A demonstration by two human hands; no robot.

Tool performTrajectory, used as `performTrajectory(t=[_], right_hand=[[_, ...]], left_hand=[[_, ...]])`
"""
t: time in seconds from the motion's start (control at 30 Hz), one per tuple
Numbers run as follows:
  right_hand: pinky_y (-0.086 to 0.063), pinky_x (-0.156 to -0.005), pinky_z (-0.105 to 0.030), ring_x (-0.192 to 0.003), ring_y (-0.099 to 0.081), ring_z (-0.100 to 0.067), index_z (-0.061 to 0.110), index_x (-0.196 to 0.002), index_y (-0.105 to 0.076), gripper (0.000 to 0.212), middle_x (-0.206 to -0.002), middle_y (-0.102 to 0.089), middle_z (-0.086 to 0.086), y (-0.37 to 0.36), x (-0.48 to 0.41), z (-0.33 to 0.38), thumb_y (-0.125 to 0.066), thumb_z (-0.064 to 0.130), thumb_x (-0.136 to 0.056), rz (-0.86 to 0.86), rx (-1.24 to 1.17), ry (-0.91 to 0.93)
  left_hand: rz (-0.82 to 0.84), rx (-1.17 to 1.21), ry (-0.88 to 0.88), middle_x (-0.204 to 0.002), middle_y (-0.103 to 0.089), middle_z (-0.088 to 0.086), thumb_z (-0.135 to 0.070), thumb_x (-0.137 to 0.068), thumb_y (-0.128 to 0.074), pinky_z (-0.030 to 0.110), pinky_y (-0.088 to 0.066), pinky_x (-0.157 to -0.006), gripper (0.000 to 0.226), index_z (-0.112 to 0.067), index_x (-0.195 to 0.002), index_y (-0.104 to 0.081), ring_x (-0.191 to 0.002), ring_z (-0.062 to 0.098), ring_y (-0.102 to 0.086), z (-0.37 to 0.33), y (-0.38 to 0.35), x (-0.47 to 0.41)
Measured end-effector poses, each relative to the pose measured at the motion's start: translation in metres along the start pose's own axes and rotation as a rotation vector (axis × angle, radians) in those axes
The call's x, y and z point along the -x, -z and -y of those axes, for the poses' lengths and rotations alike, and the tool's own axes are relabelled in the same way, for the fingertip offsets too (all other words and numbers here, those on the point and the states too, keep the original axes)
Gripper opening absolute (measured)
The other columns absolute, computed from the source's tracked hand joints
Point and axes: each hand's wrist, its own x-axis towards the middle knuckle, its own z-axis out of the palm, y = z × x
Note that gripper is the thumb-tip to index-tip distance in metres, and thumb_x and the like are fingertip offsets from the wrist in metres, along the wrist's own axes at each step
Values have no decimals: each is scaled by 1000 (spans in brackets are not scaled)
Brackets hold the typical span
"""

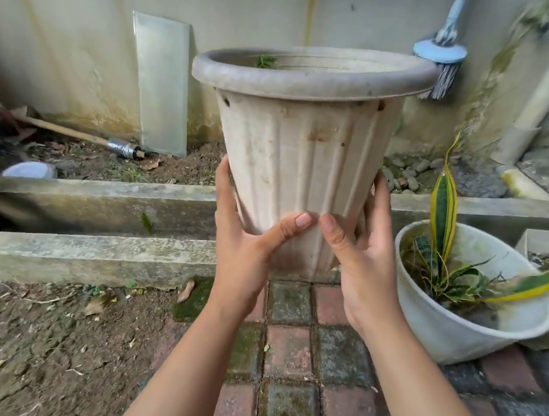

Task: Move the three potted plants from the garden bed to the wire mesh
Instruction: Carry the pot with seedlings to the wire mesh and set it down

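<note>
Both the left hand and right hand clasp the lower part of a tall ribbed cream pot, held up over mossy brick paving. Just right sits a white bowl pot with a snake plant; behind, the concrete-edged garden bed.

No legible text, labels, brands, numbers or signs anywhere in view. Pot surfaces, wall, leaning glass pane and paving all carry no readable marks.
</note>
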Motion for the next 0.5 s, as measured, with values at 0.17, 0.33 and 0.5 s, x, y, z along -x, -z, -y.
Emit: performTrajectory(t=[0.17, 0.33, 0.5], right_hand=[[-39, -121, -49, -149, -44, -6, 43, -164, -19, 108, -167, -34, 20, -31, -38, 101, -82, 60, -78, -29, 12, -58], [-38, -120, -59, -150, -45, -13, 52, -160, -23, 107, -166, -38, 18, -68, -73, 249, -85, 62, -74, -38, 21, -167], [-44, -118, -40, -148, -46, -7, 62, -153, -30, 102, -163, -43, 18, -99, -125, 444, -89, 62, -70, -39, 74, -202]], left_hand=[[41, -22, 26, -175, -38, 7, -36, -69, -97, 63, -37, -128, 110, -64, -154, -34, -161, 32, -40, -106, -11, -32], [90, -75, 64, -177, -32, -16, -46, -69, -97, 58, -28, -133, 114, -74, -153, -26, -166, 17, -29, -255, -16, -66], [125, -45, 115, -178, -31, -4, -60, -66, -97, 64, -30, -131, 118, -72, -156, -21, -166, 25, -29, -444, -47, -96]])
